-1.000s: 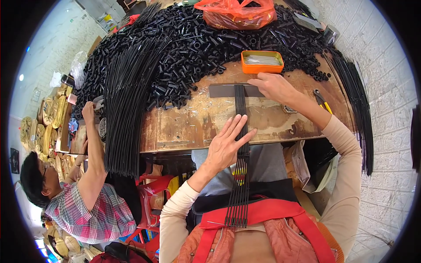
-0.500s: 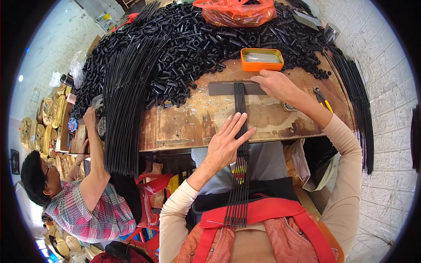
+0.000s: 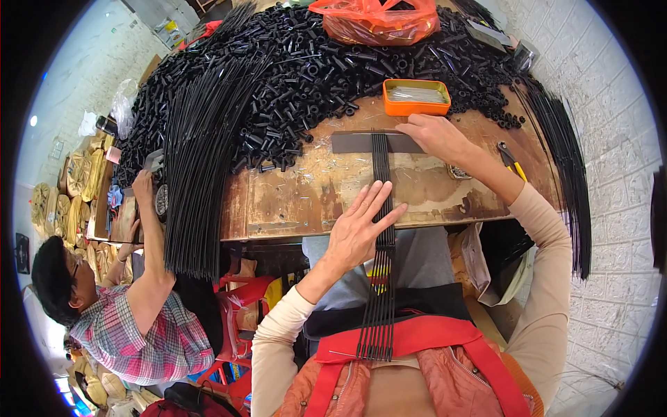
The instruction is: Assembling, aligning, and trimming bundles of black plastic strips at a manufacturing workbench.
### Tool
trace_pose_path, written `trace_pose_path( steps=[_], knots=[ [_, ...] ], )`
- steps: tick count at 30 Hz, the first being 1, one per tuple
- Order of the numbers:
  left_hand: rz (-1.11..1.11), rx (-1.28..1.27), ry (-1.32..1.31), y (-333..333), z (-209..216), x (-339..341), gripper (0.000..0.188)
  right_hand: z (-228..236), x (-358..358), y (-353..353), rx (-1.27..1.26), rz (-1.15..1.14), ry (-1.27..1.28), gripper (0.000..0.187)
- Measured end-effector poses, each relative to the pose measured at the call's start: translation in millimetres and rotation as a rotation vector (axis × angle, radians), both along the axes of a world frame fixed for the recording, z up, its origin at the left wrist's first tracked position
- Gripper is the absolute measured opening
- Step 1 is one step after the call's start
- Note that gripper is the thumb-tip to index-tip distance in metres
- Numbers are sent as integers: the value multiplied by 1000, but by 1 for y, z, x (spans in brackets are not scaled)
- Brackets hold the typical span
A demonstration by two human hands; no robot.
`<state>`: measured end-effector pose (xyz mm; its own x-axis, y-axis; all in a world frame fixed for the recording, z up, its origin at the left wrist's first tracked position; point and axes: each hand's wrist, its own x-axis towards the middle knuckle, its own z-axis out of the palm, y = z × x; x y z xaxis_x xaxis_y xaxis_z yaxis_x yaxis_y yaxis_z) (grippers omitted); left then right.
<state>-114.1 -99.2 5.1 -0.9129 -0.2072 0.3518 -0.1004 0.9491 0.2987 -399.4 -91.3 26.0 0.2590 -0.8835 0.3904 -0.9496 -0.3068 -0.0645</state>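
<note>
A flat row of several thin black rods runs from a dark grey strip on the wooden table down over my lap. My left hand lies spread across the rods near the table's front edge, pressing them down. At their far ends my right hand is pinched by the strip; a thin metal wire runs from its fingertips across the rod ends, though it is barely visible. Another thin wire crosses the near ends, which rest on my red apron. Behind the right hand stands an orange tin with thin metal wires.
A large heap of black tubular parts covers the table's far side, with a red plastic bag on it. Bundles of black rods hang over the left edge and right edge. Yellow-handled pliers lie right. A co-worker sits left.
My right hand has shifted very slightly at the rods' far ends. My left hand stays flat on the rods.
</note>
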Motion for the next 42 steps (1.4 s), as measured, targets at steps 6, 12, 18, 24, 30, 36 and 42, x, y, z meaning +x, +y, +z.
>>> trace_pose_path(
  steps=[6,12,18,24,30,36,42],
  knots=[
    [1,5,8,0,1,0,74,-2,-3,-11,-22,26,-100,13],
    [6,-11,-5,0,1,-1,74,-5,-1,-18,-42,62,-132,15],
    [13,-41,-2,0,1,3,74,4,3,-6,-27,-82,-98,16],
    [19,-138,-69,7,12,5,79,19,10,-5,-99,-147,-93,19],
    [229,-30,-254,-30,50,39,70,101,73,110,818,340,-853,86],
    [-230,225,136,-80,-15,-63,22,-24,145,124,451,187,-939,31],
    [-187,746,341,-86,-16,-69,39,99,127,103,395,212,-987,25]
  ],
)
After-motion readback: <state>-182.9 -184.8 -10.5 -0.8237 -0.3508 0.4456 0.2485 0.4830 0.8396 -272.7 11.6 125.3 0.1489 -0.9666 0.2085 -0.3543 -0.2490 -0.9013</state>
